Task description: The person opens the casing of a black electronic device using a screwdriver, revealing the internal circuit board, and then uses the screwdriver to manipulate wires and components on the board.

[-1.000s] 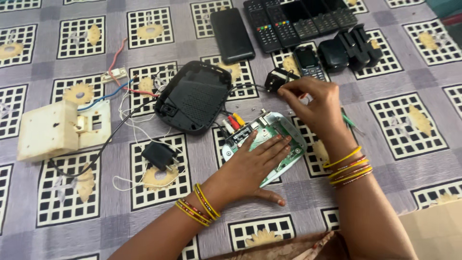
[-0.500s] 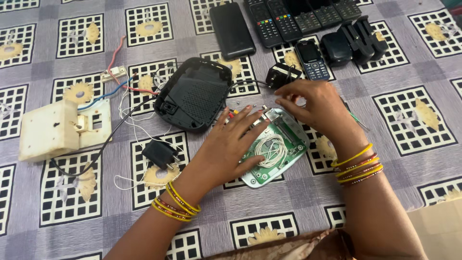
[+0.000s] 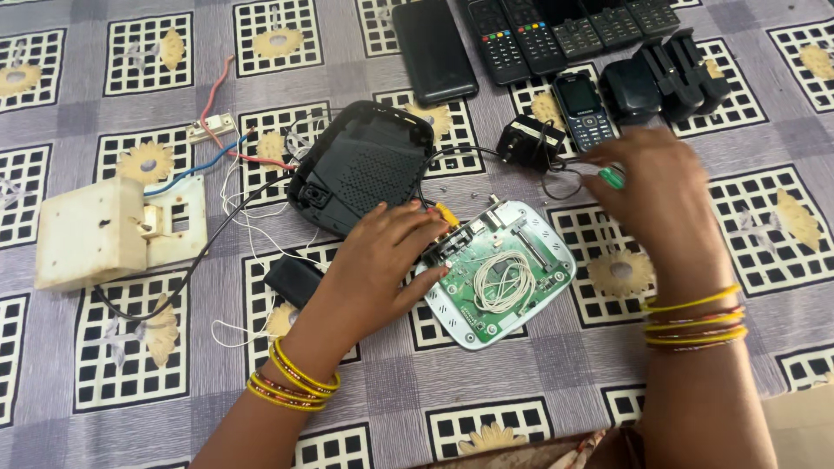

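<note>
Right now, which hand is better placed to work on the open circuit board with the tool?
Probably right. The right hand holds a green-handled tool just beyond the circuit board; the left hand lies flat on the board's left edge, steadying it.

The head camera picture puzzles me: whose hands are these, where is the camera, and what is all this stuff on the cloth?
There is no machine here. A person wears a camera on the head, so you look down at that person's own two bare hands, each with bangles at the wrist.

The left hand rests flat on the edge of an opened white device, whose green circuit board and a coil of white wire lie bare. The right hand is blurred; it seems to hold a tool with a green handle, but I cannot tell the grip for sure.

On the patterned cloth also lie a black cover, a cream switch box with red and blue wires, a small black adapter, a small phone, and remote controls along the top.
</note>
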